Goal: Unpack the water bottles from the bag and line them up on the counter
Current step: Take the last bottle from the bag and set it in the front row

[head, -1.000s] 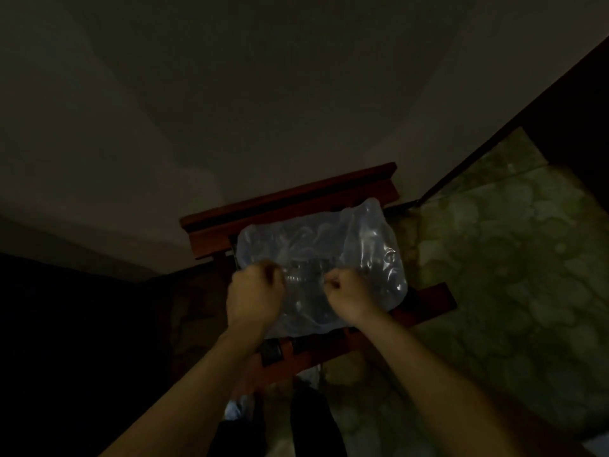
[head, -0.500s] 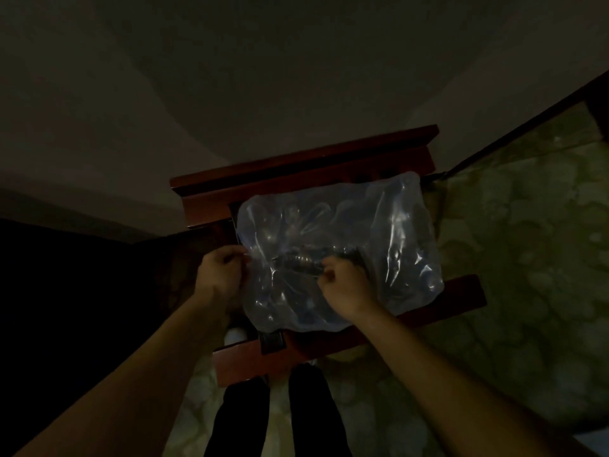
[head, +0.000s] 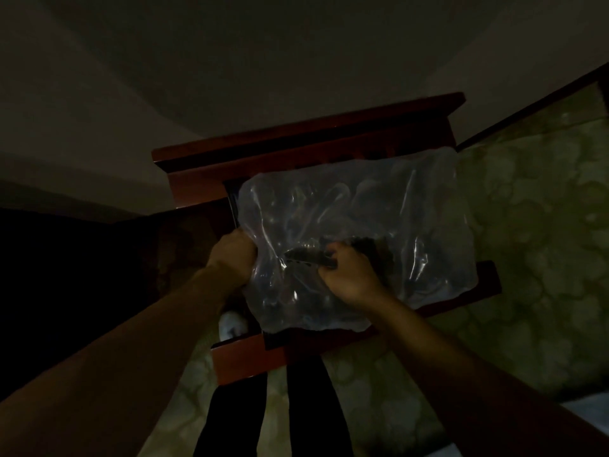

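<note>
A large clear plastic bag (head: 389, 225) lies on a red-brown wooden stand (head: 296, 150) in a very dark room. Faint rounded shapes of water bottles show through the plastic, too dim to count. My left hand (head: 232, 255) grips the bag's left edge. My right hand (head: 346, 275) is closed on the plastic near the bag's middle, at the lip of a dark opening (head: 313, 257) torn or pulled in the top.
The stand's front rail (head: 244, 357) is close to my legs (head: 263, 417), which stand on a pale patterned floor (head: 534, 225). A plain wall (head: 230, 61) rises behind the stand. Something white (head: 232, 324) lies under the stand at the left.
My hands have spread apart on the bag, the left one sliding to its left edge. A dark opening has widened in the plastic by my right hand. The view has moved closer.
</note>
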`<state>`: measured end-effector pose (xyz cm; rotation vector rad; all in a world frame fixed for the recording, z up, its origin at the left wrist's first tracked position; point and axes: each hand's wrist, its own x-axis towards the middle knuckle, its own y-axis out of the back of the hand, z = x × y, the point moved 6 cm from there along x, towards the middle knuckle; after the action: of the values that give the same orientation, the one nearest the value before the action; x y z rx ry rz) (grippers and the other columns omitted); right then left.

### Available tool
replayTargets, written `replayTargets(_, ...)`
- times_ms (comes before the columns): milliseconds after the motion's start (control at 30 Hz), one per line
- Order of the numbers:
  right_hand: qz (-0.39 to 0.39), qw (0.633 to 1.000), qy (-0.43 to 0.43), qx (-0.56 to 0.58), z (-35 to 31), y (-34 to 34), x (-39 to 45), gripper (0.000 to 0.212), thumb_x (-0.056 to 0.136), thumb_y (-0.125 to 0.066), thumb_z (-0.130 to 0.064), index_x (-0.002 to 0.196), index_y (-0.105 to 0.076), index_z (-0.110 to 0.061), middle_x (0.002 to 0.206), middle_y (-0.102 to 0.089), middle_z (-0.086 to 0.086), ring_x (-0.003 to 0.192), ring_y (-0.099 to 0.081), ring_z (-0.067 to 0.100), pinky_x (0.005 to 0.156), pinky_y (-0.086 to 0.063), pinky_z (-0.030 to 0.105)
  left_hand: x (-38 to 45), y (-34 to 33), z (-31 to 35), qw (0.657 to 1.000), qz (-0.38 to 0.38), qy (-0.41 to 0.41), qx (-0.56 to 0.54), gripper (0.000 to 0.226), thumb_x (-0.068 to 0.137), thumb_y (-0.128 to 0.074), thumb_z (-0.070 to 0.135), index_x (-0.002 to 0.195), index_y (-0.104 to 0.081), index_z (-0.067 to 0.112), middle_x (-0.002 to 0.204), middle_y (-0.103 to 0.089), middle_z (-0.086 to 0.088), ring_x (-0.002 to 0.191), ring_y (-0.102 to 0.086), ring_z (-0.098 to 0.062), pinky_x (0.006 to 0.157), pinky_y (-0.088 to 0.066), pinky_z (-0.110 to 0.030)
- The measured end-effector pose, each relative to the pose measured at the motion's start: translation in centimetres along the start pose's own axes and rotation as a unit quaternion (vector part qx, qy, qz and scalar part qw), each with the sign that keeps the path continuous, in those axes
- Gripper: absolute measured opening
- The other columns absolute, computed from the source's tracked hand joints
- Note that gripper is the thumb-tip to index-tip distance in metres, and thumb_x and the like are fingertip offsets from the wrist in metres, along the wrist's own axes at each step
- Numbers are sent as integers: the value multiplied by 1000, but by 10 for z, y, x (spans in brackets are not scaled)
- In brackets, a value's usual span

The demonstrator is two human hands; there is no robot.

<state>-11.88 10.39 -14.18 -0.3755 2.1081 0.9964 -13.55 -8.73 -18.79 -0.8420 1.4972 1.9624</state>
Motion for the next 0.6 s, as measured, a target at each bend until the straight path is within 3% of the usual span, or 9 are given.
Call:
replayTargets(167,-23,1000,-1,5,-2,-2,-1,32,92,-57,-21,123,-59,-15,124,-61,10,116,-57,28,101,-47,41,5,-8,-1,996,-14,5,89,22,98,-50,12,118,-58,6,129,-58,-10,117,-59,-23,96,-47,-32)
replayTargets(333,-16,1000,6,1,-5,8,-5,30,91,-58,-21,121,-62,-17,124,-60,8,114,-58,27,99,-47,35,-4,-17,-8,999,-35,2,15,29,98,-52,15,126,-56,5,136,-53,-12,125,-53,-25,103,-42,-31)
replayTargets(433,-13,1000,15,-7,-11,15,-12,24,92,-57,-22,113,-65,-14,120,-63,10,111,-59,29,98,-48,38,-14,-11,-3,998,-33,-31,-50,27,100,-51,15,123,-60,3,134,-55,-14,124,-53,-26,106,-40,-32)
replayTargets(600,-10,998,42,-36,-20,20,-22,14,95,-54,-22,102,-64,-15,95,-62,4,84,-60,19,72,-46,26,-39,22,3,983,5,-84,-164,20,96,-57,12,110,-66,1,113,-68,-14,104,-66,-26,93,-52,-39)
